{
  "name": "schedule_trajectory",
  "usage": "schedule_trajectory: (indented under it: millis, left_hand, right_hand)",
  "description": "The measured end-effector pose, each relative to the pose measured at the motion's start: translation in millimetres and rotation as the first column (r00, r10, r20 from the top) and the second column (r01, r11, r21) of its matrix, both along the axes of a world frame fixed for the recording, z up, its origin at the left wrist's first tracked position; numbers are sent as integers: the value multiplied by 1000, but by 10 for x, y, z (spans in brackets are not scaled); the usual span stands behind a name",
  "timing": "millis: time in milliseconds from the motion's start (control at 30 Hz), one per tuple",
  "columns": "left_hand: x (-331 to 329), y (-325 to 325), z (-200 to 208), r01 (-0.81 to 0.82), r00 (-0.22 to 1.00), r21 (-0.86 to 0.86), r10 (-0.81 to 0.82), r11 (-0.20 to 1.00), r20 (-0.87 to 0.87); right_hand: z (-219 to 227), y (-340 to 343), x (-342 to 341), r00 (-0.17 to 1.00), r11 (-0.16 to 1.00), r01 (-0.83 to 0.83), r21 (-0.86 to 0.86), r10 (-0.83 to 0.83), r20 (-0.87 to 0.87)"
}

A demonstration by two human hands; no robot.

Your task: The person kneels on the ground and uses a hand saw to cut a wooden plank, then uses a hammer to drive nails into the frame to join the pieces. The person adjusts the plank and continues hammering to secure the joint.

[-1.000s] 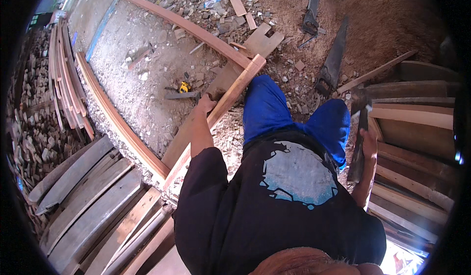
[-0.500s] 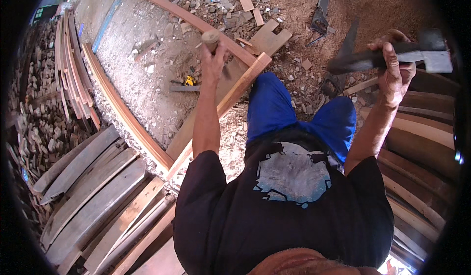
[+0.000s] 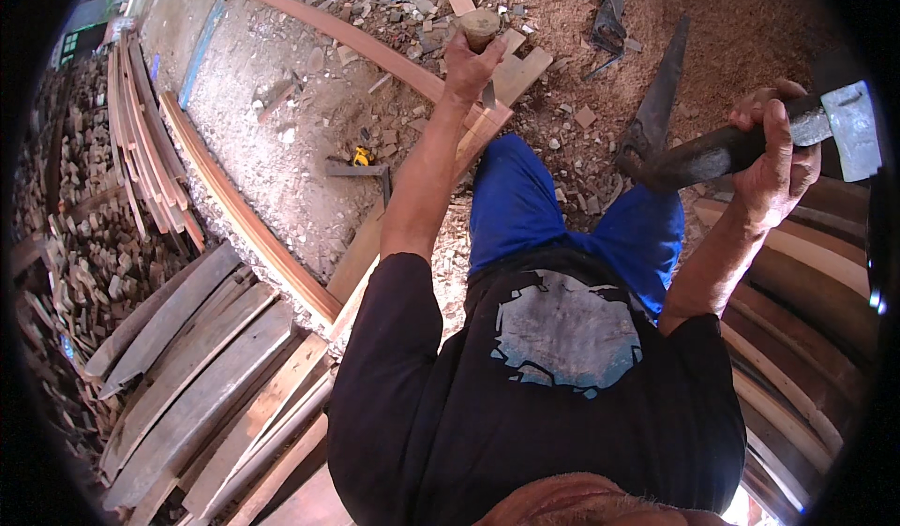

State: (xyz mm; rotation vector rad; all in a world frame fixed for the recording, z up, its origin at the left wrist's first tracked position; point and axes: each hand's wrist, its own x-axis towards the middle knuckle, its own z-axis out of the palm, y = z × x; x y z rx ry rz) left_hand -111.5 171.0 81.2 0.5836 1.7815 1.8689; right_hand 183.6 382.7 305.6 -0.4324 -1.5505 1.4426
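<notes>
My left hand is closed round a chisel, its round wooden butt upward. The chisel's blade points down at the end of a light wooden beam, by the corner with a long reddish plank. Whether the tip touches the wood I cannot tell. Out to the right, my right hand grips a hammer by its thick dark handle. Its pale metal head sticks out past my fingers, raised away from the chisel. The beam's end lies beside my left knee.
Two handsaws lie on sawdust-covered ground ahead. A metal square and a small yellow tool rest left of my left forearm. Curved boards are stacked at left and right. Wood scraps litter the far ground.
My left hand has moved right and away from me with the chisel, to the beam's end. My right hand has shifted slightly right and nearer with the hammer, whose head has swung outward.
</notes>
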Motion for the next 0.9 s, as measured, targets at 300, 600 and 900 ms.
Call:
schedule_trajectory:
  millis: [300,600,900]
  left_hand:
    - [133,37,39,-17,955,-63,-2,998,-297]
    - [253,106,47,124,947,-124,-155,984,-281]
    - [146,252,-50,150,905,-279,-245,949,-348]
  right_hand:
    - [254,398,17,979,970,195,146,-182,-93]
    - [-1355,-278,-1195,376,758,-552,349,-148,915]
    - [-476,754,-698,936,853,-231,468,63,347]
